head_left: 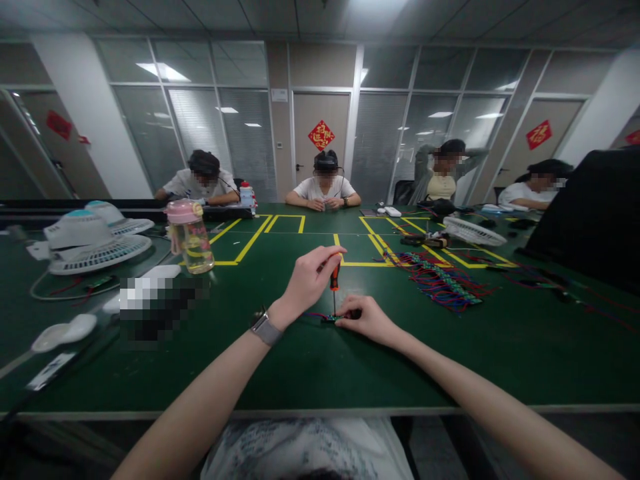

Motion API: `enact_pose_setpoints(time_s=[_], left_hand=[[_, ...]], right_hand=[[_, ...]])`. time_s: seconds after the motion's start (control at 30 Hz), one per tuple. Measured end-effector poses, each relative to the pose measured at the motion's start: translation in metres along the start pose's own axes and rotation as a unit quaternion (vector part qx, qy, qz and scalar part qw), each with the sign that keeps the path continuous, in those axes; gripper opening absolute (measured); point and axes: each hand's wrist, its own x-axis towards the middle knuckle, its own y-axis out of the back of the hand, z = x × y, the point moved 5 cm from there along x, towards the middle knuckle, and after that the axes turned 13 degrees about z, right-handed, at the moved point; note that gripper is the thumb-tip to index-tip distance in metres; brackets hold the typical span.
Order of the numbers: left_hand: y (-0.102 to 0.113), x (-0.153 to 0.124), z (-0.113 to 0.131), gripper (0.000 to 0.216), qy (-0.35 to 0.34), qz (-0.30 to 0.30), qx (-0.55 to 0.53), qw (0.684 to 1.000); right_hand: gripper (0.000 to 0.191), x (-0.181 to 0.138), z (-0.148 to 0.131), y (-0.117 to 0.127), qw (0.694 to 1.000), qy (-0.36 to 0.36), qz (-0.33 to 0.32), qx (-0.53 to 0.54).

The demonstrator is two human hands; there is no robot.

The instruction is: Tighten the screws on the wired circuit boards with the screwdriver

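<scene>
My left hand (313, 275) is closed round the top of a screwdriver (335, 283) with an orange and black handle, held upright. Its thin shaft runs down to a small green circuit board (330, 320) on the table. Red and blue wires leave the board on its left side. With fingers pinched at the board's right end, my right hand (367, 320) steadies it beside the screwdriver's tip; a small dark part shows by those fingers. The exact spot where the tip meets the board is too small to make out.
Rows of wired circuit boards (443, 277) lie to the right on the green table (280, 380). A pink-lidded bottle (193, 237) and white fans (100, 240) stand at the left. A dark screen (590, 220) rises at the right. Several people sit across the table.
</scene>
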Motion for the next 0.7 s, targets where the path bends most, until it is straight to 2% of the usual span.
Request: enact_pose_setpoints(time_s=[0.07,0.17,0.23,0.3,0.37,0.47,0.53,0.63,0.7], left_hand=[[0.000,-0.001,0.000,0.028,0.010,-0.003,-0.040,0.999],[-0.005,-0.002,-0.003,0.029,0.091,-0.039,-0.150,0.984],[-0.006,-0.003,-0.006,0.027,0.127,-0.039,-0.179,0.975],[-0.004,-0.005,-0.007,0.024,0.118,0.001,-0.154,0.981],[-0.002,-0.007,-0.006,0.021,0.080,0.035,-0.100,0.991],[-0.001,-0.008,-0.002,0.025,0.024,0.053,-0.053,0.997],[-0.003,-0.007,-0.003,0.028,0.042,0.030,-0.100,0.994],[-0.003,-0.004,-0.012,0.028,0.116,-0.007,-0.178,0.977],[0.002,-0.002,-0.017,0.025,0.127,0.015,-0.162,0.978]], right_hand=[[0.011,0.002,0.000,-0.001,1.000,0.004,0.002,-0.004],[0.011,0.006,-0.001,-0.003,1.000,0.012,-0.004,-0.007],[0.011,0.008,-0.001,-0.004,1.000,0.016,-0.007,-0.005],[0.012,0.009,-0.001,-0.004,1.000,0.017,-0.009,-0.003],[0.013,0.008,-0.001,-0.003,1.000,0.015,-0.015,0.000],[0.017,0.006,-0.002,-0.002,0.999,0.022,-0.034,0.006],[0.018,0.006,-0.002,-0.001,0.999,0.029,-0.039,0.007],[0.017,0.006,0.000,-0.001,0.999,0.030,-0.033,0.005],[0.016,0.007,0.001,-0.001,0.999,0.029,-0.034,0.011]])
